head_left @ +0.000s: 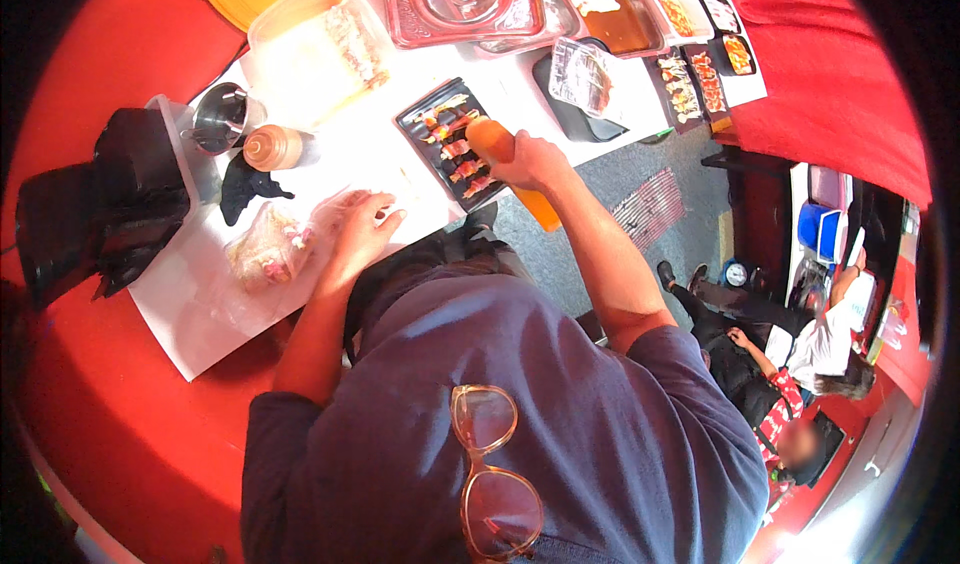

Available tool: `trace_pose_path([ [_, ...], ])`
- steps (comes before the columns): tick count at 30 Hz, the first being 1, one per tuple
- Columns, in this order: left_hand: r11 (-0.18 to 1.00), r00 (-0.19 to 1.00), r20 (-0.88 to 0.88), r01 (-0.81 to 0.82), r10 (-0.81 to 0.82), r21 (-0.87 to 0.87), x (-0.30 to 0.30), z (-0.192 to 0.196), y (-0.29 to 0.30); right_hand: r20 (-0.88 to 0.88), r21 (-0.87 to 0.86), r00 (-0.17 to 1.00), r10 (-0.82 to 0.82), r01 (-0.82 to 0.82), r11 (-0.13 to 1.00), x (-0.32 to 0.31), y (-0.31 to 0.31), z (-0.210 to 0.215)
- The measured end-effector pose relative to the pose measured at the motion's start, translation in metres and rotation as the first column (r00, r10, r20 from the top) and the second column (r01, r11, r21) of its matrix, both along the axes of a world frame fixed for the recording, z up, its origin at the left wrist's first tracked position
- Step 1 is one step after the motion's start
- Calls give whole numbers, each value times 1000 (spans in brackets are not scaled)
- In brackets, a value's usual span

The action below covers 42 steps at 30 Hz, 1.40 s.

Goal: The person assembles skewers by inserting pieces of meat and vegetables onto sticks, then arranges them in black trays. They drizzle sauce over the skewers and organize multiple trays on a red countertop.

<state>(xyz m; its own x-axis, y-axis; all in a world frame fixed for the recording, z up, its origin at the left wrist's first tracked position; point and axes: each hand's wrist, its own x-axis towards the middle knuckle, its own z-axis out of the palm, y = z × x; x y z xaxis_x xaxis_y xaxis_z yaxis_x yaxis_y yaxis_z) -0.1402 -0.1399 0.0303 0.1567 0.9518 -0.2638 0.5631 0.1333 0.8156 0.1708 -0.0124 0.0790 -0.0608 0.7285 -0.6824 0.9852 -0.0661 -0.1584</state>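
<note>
— How were the arms placed?

— Both forearms came up from the lower edge over the white-covered tabletop (200,304). The right arm stretched forward, and the right hand (530,162) sat just over the near end of a black tray (412,121). The left arm was bent, with the left hand (362,226) lower down and near the tabletop's front edge.

— What was the right hand gripping?

— An orange squeeze bottle (492,139), smooth and rounded, tilted across the tray. The fingers were wrapped tight around its middle, so the hand was closed on it. The tray held a row of small skewered pieces, red and pale.

— And the left hand?

— Fingers loosely spread, palm down, resting on the tabletop and touching the edge of a clear plastic bag (268,249) with pinkish bits inside.

— Anything else close by?

— A brown-capped bottle (274,148) lay beside a metal cup (220,116), and a clear lidded tub (310,49) stood behind them.
</note>
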Motion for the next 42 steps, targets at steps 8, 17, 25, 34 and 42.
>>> trace_pose_path([
  [8,994,991,84,-108,107,17,-15,-20,-24,18,9,1000,14,-15,1000,-8,21,-9],
  [17,994,993,47,-109,108,25,-26,-33,-37,-413,239,901,-132,247,939,39,-71,-25],
  [25,987,987,-6,-163,163,13,-51,-12,-30,-805,293,593,-23,431,854,2,-94,2],
  [34,973,974,-56,-222,219,-65,-79,-10,-68,-788,605,391,476,343,719,-153,-39,-1],
  [42,968,978,-86,-202,190,-152,-77,24,-76,-896,399,351,274,364,841,-232,-27,-57],
])
